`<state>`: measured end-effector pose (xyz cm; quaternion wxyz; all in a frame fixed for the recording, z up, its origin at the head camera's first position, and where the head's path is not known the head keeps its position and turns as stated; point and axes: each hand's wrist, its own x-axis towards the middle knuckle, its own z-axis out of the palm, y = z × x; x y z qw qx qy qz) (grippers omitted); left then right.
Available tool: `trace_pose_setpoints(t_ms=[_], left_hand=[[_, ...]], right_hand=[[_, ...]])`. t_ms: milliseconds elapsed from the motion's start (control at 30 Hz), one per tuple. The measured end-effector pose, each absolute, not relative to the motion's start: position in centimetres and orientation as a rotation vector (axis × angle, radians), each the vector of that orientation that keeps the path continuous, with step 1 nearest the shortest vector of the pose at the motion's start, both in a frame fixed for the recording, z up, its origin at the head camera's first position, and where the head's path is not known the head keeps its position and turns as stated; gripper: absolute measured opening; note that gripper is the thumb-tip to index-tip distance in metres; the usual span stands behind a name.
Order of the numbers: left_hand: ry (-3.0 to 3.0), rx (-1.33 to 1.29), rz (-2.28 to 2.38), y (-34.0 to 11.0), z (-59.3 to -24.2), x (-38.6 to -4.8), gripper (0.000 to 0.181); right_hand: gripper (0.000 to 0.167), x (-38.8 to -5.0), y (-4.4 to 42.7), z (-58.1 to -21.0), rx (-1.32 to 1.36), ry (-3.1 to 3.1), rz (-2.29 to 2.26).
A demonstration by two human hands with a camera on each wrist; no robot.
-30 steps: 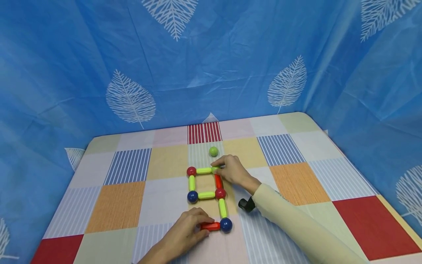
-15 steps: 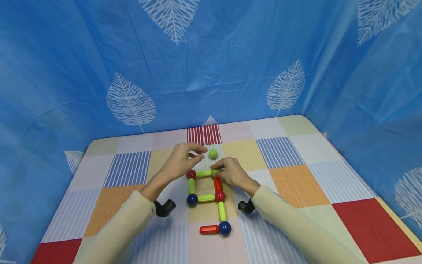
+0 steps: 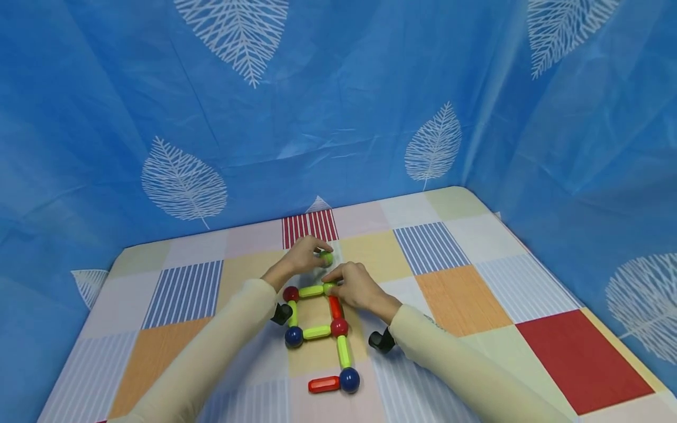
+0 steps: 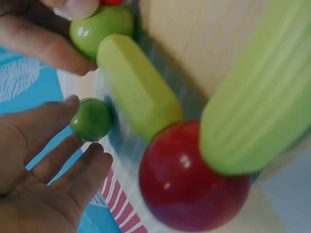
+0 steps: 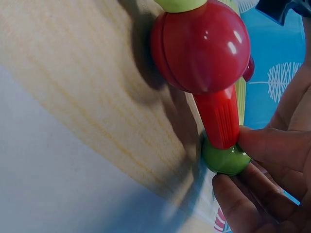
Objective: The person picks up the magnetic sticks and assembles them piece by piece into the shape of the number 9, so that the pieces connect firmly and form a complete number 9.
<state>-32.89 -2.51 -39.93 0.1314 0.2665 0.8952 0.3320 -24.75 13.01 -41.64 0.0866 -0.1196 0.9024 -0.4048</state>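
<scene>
At the far side of the pieces, my left hand (image 3: 305,255) has its fingers and thumb around a loose green ball (image 4: 91,119), which stands apart from the linked pieces. My right hand (image 3: 357,286) pinches another green ball (image 5: 226,158) at the far right corner of a square of balls and rods. A red rod (image 5: 218,116) joins that ball to a red ball (image 3: 339,328). Another red ball (image 4: 194,177) and a dark blue ball (image 3: 294,336) form the left corners, with yellow-green rods (image 3: 317,333) between.
From the near red ball, a yellow-green rod (image 3: 344,352) runs toward the front to a second dark blue ball (image 3: 349,380). A red rod (image 3: 324,384) points left from it. A patchwork cloth (image 3: 460,294) covers the table; a blue leaf-print curtain (image 3: 338,117) hangs behind.
My left hand has left the red rod at the front and moved to the far loose green ball. The right hand keeps hold of its corner ball. The head view has shifted slightly.
</scene>
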Motion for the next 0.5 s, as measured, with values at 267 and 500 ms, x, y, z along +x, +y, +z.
trace_pose_setpoints(t_ms=[267, 500], left_hand=[[2.631, 0.727, 0.943, -2.8, -39.7, -32.7, 0.026], [2.667, 0.657, 0.914, -6.2, -40.0, -32.4, 0.026]], right_hand=[[0.022, -24.8, 12.7, -41.3, -0.350, 2.692, -1.198], [0.021, -24.8, 12.9, -41.7, -0.326, 2.693, -1.183]])
